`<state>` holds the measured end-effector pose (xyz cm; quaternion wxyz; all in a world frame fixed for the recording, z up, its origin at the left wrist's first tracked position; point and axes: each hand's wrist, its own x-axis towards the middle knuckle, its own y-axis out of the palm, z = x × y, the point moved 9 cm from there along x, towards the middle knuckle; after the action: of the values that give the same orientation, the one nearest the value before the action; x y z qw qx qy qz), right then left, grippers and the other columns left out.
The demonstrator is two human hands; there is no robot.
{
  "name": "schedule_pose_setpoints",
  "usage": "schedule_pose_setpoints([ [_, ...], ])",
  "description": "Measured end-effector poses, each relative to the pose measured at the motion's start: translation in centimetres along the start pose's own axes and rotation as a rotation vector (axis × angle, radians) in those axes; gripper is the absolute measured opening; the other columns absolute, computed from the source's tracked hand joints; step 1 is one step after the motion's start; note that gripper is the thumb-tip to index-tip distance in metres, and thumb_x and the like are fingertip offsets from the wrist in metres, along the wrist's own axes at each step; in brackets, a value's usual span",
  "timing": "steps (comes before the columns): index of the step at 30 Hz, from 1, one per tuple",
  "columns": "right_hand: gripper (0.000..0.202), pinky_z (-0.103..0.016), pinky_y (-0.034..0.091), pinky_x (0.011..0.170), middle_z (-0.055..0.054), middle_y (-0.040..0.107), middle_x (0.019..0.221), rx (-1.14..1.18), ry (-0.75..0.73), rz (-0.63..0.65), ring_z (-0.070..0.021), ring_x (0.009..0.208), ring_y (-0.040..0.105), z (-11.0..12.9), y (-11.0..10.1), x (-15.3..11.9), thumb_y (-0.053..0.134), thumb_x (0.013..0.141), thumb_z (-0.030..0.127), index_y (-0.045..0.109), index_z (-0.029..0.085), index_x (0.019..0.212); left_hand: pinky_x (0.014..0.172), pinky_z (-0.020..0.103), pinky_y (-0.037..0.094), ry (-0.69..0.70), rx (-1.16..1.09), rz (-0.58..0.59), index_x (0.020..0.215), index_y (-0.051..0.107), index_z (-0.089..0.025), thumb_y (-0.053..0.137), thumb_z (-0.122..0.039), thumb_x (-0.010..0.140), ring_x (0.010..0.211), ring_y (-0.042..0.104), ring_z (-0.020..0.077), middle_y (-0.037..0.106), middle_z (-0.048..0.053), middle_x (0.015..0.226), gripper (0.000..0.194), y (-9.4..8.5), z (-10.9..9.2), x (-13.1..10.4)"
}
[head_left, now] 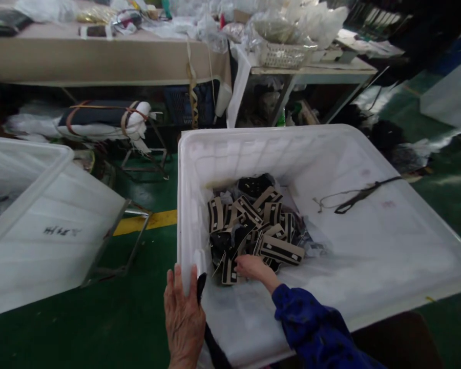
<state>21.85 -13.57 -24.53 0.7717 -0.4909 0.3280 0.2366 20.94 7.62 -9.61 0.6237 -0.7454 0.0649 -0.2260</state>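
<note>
A big white plastic bin (388, 246) stands in front of me with a pile of black and beige striped fabric pieces (253, 220) in its left part. My right hand (251, 267), in a blue sleeve, reaches into the bin and touches the near edge of the pile, fingers curled on a piece. My left hand (183, 318) rests on the bin's near left rim, its fingers laid over a black piece (202, 287) that hangs on the rim. A black strap (363, 196) lies alone on the bin's right slope.
A second white bin (42, 230) tilts on a metal stand at the left. Green floor with a yellow line (153, 220) lies between the bins. Cluttered tables (100, 56) with plastic bags and a white basket (282, 54) stand behind.
</note>
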Motion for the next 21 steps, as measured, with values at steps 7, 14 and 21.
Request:
schedule_pose_setpoints([
  [7, 0.034, -0.05, 0.058, 0.106, -0.011, 0.072, 0.13, -0.014, 0.077, -0.177, -0.025, 0.12, 0.069, -2.9, -3.9, -2.1, 0.059, 0.108, 0.04, 0.068, 0.016, 0.13, 0.135, 0.058, 0.003, 0.026, -0.124, 0.06, 0.148, 0.061, -0.007, 0.053, 0.007, 0.083, 0.167, 0.007, 0.0284, 0.04, 0.021, 0.168, 0.067, 1.1, -1.3, -1.0],
  [14, 0.032, -0.049, 0.06, 0.103, -0.01, 0.074, 0.125, 0.086, 0.148, -0.266, -0.0237, 0.115, 0.072, -5.2, -6.6, -3.9, 0.06, 0.108, 0.04, 0.069, 0.015, 0.127, 0.127, 0.051, 0.04, 0.325, -0.054, 0.715, 0.133, 0.073, -0.007, 0.031, 0.012, 0.088, 0.148, 0.053, 0.0296, 0.067, 0.017, 0.147, 0.064, 7.5, -11.4, -0.4],
  [21, 0.032, -0.049, 0.06, 0.104, -0.01, 0.075, 0.122, 0.143, 0.304, -0.41, -0.0243, 0.115, 0.073, -8.9, -9.1, -4.2, 0.055, 0.11, 0.037, 0.067, 0.015, 0.131, 0.105, 0.05, 0.06, 1.044, 0.005, 1.342, 0.121, 0.073, -0.008, 0.066, -0.017, 0.096, 0.122, 0.073, 0.03, 0.076, 0.017, 0.126, 0.028, 13.5, -22.2, -0.9],
])
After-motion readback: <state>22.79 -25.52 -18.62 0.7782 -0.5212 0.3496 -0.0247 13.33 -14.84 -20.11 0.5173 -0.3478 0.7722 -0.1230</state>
